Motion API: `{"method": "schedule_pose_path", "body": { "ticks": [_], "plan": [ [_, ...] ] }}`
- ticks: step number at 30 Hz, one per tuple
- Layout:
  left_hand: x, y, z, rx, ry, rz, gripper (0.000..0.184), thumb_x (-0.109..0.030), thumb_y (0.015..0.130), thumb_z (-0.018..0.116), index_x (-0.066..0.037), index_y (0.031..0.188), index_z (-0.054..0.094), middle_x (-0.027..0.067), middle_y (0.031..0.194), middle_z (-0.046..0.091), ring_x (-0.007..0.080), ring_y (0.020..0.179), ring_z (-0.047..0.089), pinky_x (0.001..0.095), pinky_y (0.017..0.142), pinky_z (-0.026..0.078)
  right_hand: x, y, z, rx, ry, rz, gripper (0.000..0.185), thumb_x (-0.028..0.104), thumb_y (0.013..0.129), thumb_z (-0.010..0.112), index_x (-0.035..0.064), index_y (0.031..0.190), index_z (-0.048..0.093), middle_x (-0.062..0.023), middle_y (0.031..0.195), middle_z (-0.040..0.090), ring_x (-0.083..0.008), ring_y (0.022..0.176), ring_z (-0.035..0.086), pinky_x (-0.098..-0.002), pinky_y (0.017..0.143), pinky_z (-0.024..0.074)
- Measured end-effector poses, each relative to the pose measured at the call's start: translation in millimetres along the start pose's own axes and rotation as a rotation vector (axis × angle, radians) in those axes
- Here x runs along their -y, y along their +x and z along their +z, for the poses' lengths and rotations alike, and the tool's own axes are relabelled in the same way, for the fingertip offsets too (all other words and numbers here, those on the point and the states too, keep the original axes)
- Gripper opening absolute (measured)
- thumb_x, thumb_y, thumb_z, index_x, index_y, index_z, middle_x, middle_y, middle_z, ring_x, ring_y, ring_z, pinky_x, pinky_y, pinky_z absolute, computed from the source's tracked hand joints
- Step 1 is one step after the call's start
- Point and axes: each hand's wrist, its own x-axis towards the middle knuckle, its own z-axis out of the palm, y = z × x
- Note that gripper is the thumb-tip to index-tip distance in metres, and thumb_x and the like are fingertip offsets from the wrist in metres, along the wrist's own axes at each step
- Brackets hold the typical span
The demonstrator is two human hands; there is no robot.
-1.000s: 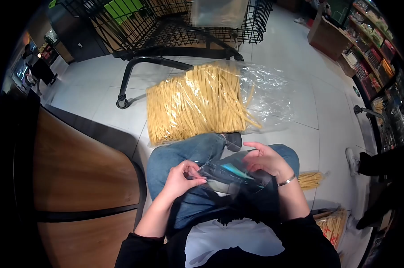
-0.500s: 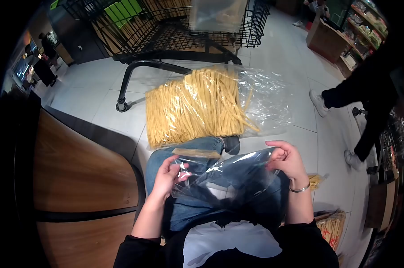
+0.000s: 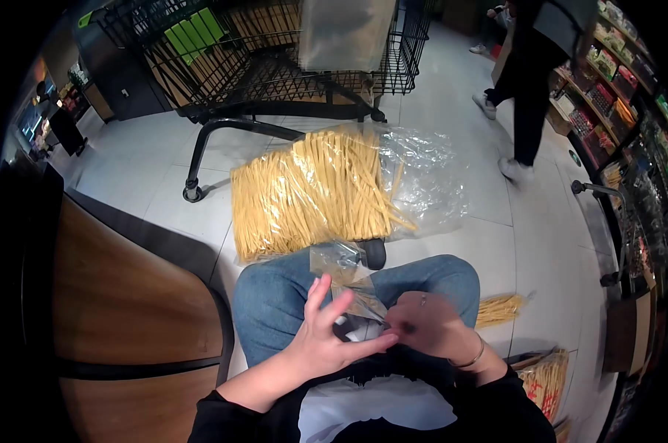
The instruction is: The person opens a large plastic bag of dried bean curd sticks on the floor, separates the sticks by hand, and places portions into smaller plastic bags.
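My right hand (image 3: 431, 325), blurred and wearing a bracelet, is closed on the gathered end of a clear plastic bag (image 3: 341, 258) above my lap. Yellowish-tan content shows through the bag's lower part. My left hand (image 3: 323, 332) is beside it, fingers spread, with one fingertip reaching to the right hand's fingers; whether it touches the bag there I cannot tell. Just beyond my knees, a large clear bag of yellow dried sticks (image 3: 312, 192) lies on the floor, its loose plastic end spread to the right.
A black wire shopping cart (image 3: 275, 74) stands behind the large bag. Wooden panels (image 3: 142, 280) rise on the left. Small bundles of yellow sticks (image 3: 500, 310) and a red-printed bag (image 3: 546, 384) lie at the right. A person (image 3: 529, 81) walks past stocked shelves (image 3: 607, 96).
My hands have come together from either side of the stretched bag, which is now bunched at the right hand. My left fingers have spread. The person at the right has walked farther away.
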Motion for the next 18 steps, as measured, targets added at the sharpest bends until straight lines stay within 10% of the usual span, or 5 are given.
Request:
{"method": "schedule_pose_path", "body": {
  "ticks": [13,18],
  "plan": [
    [6.1,6.9,-24.8,0.246,0.238,0.044,0.014,-0.021,0.063,0.064,-0.014,0.069,0.054,0.0011,0.115,0.045,0.0278,0.112,0.032,0.0556,0.089,0.025,4.5,2.8,-4.1,0.065,-0.101,-0.02,0.024,0.018,0.063,0.066,0.0112,0.083,0.056,-0.0032,0.062,0.043,-0.019,0.058,0.048,-0.0281,0.048,0.0383],
    [7.0,28.0,-27.0,0.307,0.38,0.272,0.01,-0.017,0.064,0.059,-0.013,0.069,0.052,0.0011,0.115,0.046,0.0261,0.109,0.036,0.0535,0.087,0.03,20.6,16.5,-19.0,-0.259,-0.22,-0.204,0.028,0.02,0.065,0.068,0.0116,0.088,0.055,-0.0062,0.077,0.048,-0.0219,0.063,0.049,-0.0282,0.058,0.042]
  ]
}}
